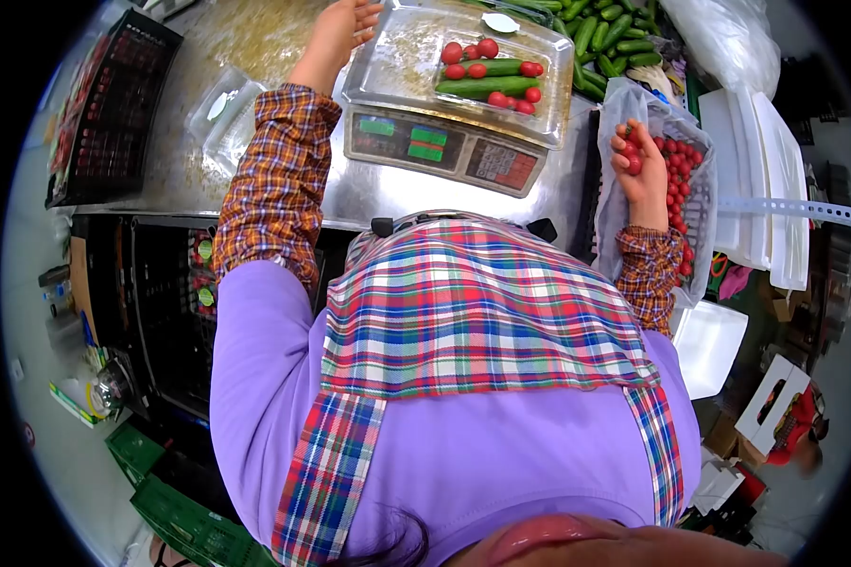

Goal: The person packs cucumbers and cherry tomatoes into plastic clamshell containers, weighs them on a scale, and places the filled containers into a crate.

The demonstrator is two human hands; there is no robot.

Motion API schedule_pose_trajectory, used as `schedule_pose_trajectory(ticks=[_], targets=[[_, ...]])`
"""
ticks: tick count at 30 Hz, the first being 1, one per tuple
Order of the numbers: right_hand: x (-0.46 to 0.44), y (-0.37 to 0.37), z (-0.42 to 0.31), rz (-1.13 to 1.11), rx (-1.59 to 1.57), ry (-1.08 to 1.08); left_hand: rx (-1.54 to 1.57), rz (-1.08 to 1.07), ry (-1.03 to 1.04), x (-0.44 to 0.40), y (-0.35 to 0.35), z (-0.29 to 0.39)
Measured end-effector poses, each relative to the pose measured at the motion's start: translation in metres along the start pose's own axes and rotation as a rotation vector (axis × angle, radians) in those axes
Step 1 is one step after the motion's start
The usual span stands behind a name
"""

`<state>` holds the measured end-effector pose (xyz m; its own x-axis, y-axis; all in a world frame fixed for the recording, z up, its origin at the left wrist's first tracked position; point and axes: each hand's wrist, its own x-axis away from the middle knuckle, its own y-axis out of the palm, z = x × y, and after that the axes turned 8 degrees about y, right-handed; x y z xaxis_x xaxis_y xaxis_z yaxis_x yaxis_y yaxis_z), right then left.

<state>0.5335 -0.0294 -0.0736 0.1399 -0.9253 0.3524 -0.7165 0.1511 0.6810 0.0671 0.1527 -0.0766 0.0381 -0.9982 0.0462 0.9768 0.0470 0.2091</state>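
My right hand (641, 170) is closed around several cherry tomatoes (633, 163), above a liner-covered crate (613, 189) that holds more loose cherry tomatoes (676, 175). Fingers stretched, my left hand (342, 33) is beside the upper left edge of the shiny tray (388, 71) on the weighing scale (364, 146); whether it touches the edge I cannot tell. On the right part of that tray lie two cucumbers (482, 87) side by side, with cherry tomatoes (473, 51) above and below them, seemingly in a clear plastic pack.
A pile of cucumbers (615, 36) lies at the back right. To the left, clear plastic containers (222, 109) rest on the metal table (208, 42) near a black crate (113, 104) of red packs. White foam boxes (752, 170) stand right of the tomato crate.
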Motion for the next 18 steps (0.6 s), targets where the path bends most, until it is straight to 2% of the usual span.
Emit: schedule_pose_trajectory(ticks=[5, 10, 13, 14, 17, 18], targets=[[0.003, 0.002, -0.001, -0.028, -0.036, 0.011, -0.030, -0.157, -0.263, -0.009, 0.061, 0.006], [0.008, 0.005, -0.002, -0.032, -0.072, 0.007, -0.271, -0.093, -0.205, -0.018, 0.101, 0.008], [0.007, 0.004, -0.003, -0.036, -0.095, 0.012, -0.488, -0.031, 0.098, -0.013, 0.111, 0.013], [0.007, 0.004, -0.003, -0.035, -0.098, 0.012, -0.649, -0.114, 0.213, -0.004, 0.112, 0.023], [0.005, 0.004, -0.002, -0.052, -0.085, 0.006, -0.983, -0.559, 0.662, 0.015, 0.117, 0.022], [0.003, 0.003, -0.001, -0.056, -0.070, 0.005, -0.880, -0.683, 0.690, 0.033, 0.125, 0.024]])
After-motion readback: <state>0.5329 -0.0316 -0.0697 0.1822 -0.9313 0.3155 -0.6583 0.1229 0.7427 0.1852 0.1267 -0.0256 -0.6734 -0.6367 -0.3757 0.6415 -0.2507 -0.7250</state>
